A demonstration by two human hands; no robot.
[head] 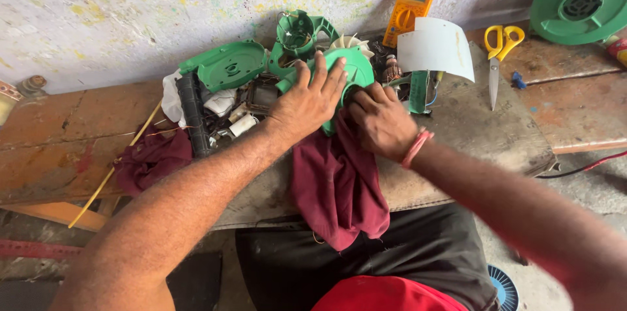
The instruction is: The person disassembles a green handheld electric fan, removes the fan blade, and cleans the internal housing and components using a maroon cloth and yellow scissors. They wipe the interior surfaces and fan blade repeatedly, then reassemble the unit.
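On the workbench, left hand fingers spread flat on green housing, right hand fingers gripping its edge

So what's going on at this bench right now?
A person presses the left hand flat on a green plastic housing while the right hand works at its lower edge, over a maroon cloth. Other green casing parts, a yellow multimeter and yellow-handled scissors lie around on the worn bench.
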